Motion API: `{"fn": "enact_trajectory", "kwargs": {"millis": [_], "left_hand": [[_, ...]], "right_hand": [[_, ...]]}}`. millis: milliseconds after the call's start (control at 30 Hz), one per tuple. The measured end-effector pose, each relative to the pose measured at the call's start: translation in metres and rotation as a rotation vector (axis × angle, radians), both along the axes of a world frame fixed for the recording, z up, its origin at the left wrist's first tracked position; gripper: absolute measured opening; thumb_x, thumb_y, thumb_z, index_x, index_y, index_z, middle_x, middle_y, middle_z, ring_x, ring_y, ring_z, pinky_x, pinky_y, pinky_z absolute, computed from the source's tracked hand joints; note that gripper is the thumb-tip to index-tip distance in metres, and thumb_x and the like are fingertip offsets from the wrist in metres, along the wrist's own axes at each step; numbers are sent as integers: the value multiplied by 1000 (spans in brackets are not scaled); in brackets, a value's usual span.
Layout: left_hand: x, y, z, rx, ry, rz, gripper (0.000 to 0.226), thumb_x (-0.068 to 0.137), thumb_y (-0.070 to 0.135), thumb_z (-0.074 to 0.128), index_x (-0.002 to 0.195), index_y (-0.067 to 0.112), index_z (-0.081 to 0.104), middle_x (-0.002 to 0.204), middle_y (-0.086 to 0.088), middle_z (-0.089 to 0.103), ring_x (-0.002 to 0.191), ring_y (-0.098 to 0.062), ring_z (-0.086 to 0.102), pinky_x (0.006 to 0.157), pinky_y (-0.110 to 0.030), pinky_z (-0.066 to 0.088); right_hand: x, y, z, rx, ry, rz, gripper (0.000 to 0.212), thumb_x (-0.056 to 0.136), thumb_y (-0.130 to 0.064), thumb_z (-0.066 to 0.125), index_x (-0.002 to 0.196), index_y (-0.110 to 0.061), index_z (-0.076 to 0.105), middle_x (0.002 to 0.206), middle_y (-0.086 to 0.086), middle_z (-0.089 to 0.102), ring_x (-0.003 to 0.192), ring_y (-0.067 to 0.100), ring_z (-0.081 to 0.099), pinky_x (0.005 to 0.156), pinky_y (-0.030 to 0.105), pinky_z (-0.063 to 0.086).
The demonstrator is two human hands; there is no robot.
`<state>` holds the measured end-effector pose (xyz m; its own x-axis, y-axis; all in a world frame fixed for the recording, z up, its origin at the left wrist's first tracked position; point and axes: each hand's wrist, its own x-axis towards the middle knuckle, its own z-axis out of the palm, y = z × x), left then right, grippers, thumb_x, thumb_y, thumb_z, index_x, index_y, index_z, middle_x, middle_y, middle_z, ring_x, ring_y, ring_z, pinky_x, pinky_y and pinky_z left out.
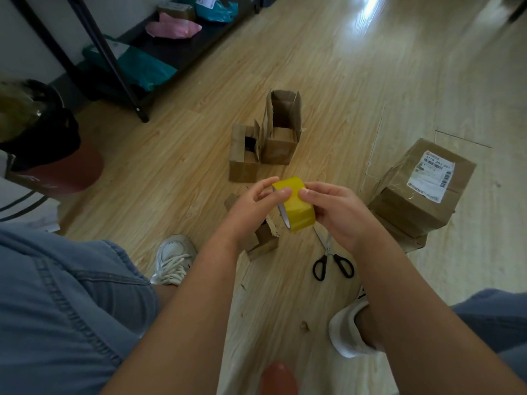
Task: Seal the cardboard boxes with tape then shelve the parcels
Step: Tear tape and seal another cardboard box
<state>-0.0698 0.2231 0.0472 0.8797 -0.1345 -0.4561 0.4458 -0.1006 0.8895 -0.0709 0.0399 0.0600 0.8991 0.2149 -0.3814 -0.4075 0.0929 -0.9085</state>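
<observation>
At frame centre both the left hand (258, 199) and right hand (333, 208) grip the yellow tape roll (295, 205), apparently seeking its free end; next, tape the open cardboard boxes (265, 141) just above.

1. Left hand (253, 206) mid-frame, thumb and fingertips pinching yellow tape roll (298, 209).
2. Right hand (339, 212) grips roll's other side, fingers curled.
3. Both forearms bare, extended forward.
</observation>
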Motion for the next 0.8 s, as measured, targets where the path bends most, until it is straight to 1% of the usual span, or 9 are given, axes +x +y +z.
{"fn": "enact_trajectory", "kwargs": {"millis": [133, 233, 333, 433, 500, 567, 633, 700, 800], "left_hand": [[0, -1, -2, -55, 22, 88, 58, 74, 54, 74, 128, 36, 60, 118, 3, 69, 107, -17, 67, 97, -35, 51], [2, 4, -2, -101, 99, 178, 54, 84, 58, 66, 129, 28, 60, 118, -7, 68, 103, -24, 68, 97, -40, 52], [5, 9, -1, -134, 161, 223, 59, 88, 60, 58, 133, 23, 57, 115, -12, 68, 101, -27, 69, 97, -42, 53], [7, 9, 0, -146, 197, 230, 62, 89, 62, 56, 136, 23, 55, 117, -15, 67, 100, -29, 70, 94, -42, 54], [6, 4, 0, -148, 215, 238, 57, 91, 61, 54, 134, 23, 57, 117, -13, 67, 100, -29, 70, 94, -43, 54], [5, 0, 0, -55, 143, 286, 46, 94, 53, 56, 131, 25, 59, 121, -6, 66, 104, -24, 67, 93, -41, 54], [6, 1, -1, 90, -15, 331, 27, 94, 37, 62, 120, 29, 63, 118, 3, 65, 108, -17, 63, 90, -35, 53], [6, 4, 2, 125, -103, 259, 14, 91, 25, 66, 105, 31, 68, 109, 5, 67, 107, -14, 62, 88, -33, 52], [5, 2, 4, 145, -121, 73, 19, 88, 19, 69, 104, 31, 66, 109, 4, 67, 108, -14, 62, 91, -35, 51]], "right_hand": [[1, 1, 1, 24, -13, 5, 32, 99, -23, 58, 123, -4, 67, 116, 13, 73, 108, 24, 68, 90, 34, 54], [2, -1, 4, -44, -92, 69, 33, 101, -28, 53, 124, -10, 68, 120, 6, 72, 117, 20, 65, 103, 35, 47], [1, -4, 8, -156, -120, 174, 28, 99, -19, 56, 126, -18, 67, 121, -4, 72, 119, 9, 62, 110, 34, 39], [1, -1, 7, -245, -102, 221, 30, 93, -4, 63, 118, -20, 70, 113, -4, 74, 112, 9, 66, 108, 34, 42], [0, 3, 5, -269, -105, 203, 26, 94, -2, 62, 111, -19, 72, 109, -2, 75, 108, 11, 68, 103, 30, 45], [0, 4, 4, -278, -105, 180, 25, 95, -2, 61, 109, -20, 72, 107, -1, 76, 105, 10, 69, 96, 25, 47], [0, 5, 2, -290, -93, 162, 25, 97, -3, 59, 111, -20, 72, 107, -1, 76, 103, 10, 69, 91, 23, 49], [0, 5, 1, -300, -79, 151, 25, 98, -4, 58, 113, -19, 71, 108, -1, 75, 102, 10, 70, 88, 22, 50], [-1, 6, 0, -316, -81, 151, 26, 98, -4, 58, 115, -19, 71, 108, -1, 75, 102, 10, 70, 90, 23, 51]]}}
